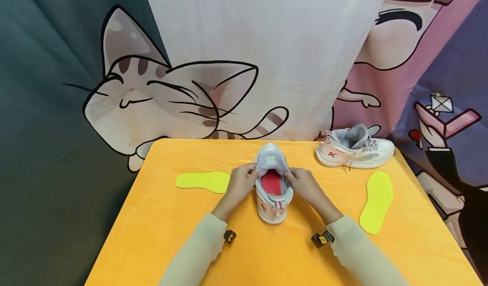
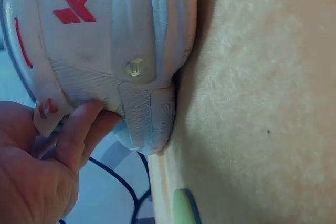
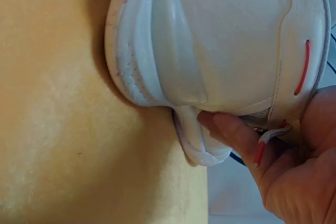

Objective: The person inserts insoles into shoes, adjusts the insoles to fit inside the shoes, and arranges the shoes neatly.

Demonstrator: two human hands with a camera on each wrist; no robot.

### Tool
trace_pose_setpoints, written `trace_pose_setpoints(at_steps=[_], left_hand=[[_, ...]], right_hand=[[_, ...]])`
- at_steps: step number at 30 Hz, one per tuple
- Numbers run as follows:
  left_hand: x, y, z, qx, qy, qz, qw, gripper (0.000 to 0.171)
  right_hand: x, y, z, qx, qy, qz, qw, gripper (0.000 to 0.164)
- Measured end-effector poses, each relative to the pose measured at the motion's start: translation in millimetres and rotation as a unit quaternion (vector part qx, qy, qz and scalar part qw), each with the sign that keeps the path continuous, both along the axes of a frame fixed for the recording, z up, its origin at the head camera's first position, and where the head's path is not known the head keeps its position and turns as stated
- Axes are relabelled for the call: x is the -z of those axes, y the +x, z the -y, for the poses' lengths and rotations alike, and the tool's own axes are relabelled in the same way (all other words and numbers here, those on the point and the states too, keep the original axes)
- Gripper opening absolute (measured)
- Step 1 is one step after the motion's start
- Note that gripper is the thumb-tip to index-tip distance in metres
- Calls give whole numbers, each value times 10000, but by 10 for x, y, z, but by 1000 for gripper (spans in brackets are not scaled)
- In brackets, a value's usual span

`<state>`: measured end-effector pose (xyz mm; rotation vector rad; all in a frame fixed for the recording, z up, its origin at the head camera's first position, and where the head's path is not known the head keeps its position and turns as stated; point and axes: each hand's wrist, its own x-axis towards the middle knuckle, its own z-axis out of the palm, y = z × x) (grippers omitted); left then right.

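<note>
A white sneaker (image 1: 272, 188) with red marks stands in the middle of the orange table (image 1: 160, 235), heel toward me, with a red insole (image 1: 271, 181) showing inside. My left hand (image 1: 241, 182) grips the left side of its collar and my right hand (image 1: 303, 184) grips the right side, spreading the opening. In the left wrist view my fingers (image 2: 84, 129) curl against the sneaker's side (image 2: 105, 40). In the right wrist view my fingers (image 3: 236, 129) hold the other side of the sneaker (image 3: 220, 40).
A second white sneaker (image 1: 356, 148) lies at the table's back right. One yellow-green insole (image 1: 203, 181) lies flat left of my hands, another (image 1: 377, 201) to the right. A cartoon cat curtain (image 1: 171, 99) hangs behind the table.
</note>
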<state>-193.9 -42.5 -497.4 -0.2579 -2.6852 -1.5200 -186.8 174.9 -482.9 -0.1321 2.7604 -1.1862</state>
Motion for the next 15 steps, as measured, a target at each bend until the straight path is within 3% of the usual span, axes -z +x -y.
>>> trace_pose_setpoints(at_steps=[4,15], left_hand=[[-30,23,-1,-39,-302,-147,9994,21],[-88,27,-38,122,-906,-320,9953,25]], right_hand=[[-4,7,35,16,256,-249,9994,29],[26,-4,-5,26,160,-207,9997,31]])
